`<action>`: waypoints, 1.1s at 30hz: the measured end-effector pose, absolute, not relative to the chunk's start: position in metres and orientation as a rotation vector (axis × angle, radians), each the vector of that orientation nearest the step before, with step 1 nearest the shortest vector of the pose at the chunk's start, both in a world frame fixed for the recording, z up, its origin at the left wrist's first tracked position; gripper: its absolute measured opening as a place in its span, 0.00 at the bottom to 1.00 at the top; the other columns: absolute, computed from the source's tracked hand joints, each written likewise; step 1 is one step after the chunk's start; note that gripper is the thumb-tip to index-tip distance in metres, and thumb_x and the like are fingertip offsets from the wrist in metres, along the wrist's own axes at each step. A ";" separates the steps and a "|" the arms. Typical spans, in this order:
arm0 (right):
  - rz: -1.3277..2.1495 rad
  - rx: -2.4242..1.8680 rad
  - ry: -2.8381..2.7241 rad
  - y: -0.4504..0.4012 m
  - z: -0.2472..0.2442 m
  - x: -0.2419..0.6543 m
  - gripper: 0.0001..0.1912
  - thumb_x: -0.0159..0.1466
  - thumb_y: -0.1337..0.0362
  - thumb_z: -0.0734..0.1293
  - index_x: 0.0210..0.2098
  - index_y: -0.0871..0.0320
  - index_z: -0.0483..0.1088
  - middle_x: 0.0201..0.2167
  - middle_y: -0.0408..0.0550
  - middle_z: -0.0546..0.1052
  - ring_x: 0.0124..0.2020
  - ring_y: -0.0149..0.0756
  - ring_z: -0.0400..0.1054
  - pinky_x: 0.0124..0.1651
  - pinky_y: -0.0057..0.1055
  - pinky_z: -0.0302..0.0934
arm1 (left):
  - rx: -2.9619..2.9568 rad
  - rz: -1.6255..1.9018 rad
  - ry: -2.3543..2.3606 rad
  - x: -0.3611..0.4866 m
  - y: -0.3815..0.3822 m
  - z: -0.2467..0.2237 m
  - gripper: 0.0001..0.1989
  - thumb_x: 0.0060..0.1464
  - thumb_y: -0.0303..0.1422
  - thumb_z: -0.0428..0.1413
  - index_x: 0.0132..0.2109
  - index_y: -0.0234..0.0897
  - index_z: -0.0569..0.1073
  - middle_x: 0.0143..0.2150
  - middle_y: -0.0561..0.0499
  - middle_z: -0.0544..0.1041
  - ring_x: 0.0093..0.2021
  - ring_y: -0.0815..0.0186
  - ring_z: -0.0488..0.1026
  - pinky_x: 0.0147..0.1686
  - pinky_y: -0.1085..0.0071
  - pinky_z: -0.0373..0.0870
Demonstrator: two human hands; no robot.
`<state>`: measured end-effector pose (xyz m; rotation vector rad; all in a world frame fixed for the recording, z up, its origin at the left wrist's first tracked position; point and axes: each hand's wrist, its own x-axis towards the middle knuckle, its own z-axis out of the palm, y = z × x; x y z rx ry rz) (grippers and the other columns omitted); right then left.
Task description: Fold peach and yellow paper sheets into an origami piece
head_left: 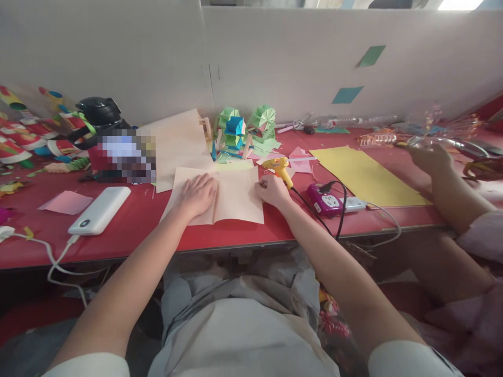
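The creased beige sheet (238,196) lies in front of me near the front edge of the red surface (236,235). My left hand (199,193) rests flat on its left half, fingers extended, gripping nothing. My right hand (273,189) curls at its right edge; I can't tell whether it pinches the paper. Just beyond that hand is the yellow glue gun (280,166); farther right, a yellow sheet (365,175).

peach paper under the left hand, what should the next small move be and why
Probably lift the right edge of the peach paper to start folding it along its middle crease: the sheet lies spread open, the left hand rests flat on its left half, and the right hand, fingers curled, is at that edge.
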<state>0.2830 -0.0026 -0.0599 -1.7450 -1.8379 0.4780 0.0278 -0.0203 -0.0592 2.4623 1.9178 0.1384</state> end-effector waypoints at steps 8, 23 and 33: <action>0.526 -1.636 -1.735 -0.001 -0.060 0.285 0.16 0.61 0.52 0.63 0.24 0.57 0.65 0.20 0.43 0.68 0.25 0.32 0.59 0.29 0.29 0.51 | 2.487 0.154 1.968 0.028 -0.019 -0.060 0.29 0.66 0.41 0.32 0.70 0.40 0.55 0.73 0.46 0.52 0.72 0.54 0.48 0.68 0.47 0.45; 0.441 -1.766 -1.830 0.000 -0.058 0.283 0.10 0.59 0.61 0.64 0.24 0.57 0.67 0.22 0.46 0.71 0.25 0.34 0.61 0.27 0.30 0.49 | 2.326 0.082 1.892 0.022 -0.010 -0.064 0.31 0.66 0.45 0.30 0.72 0.45 0.48 0.75 0.51 0.37 0.74 0.54 0.32 0.69 0.44 0.33; 0.370 -1.767 -1.889 0.000 -0.063 0.283 0.09 0.58 0.63 0.64 0.23 0.57 0.68 0.24 0.47 0.72 0.26 0.35 0.61 0.28 0.30 0.49 | 2.300 0.050 1.892 0.024 -0.012 -0.059 0.31 0.66 0.45 0.29 0.72 0.44 0.47 0.75 0.51 0.35 0.74 0.53 0.31 0.68 0.43 0.33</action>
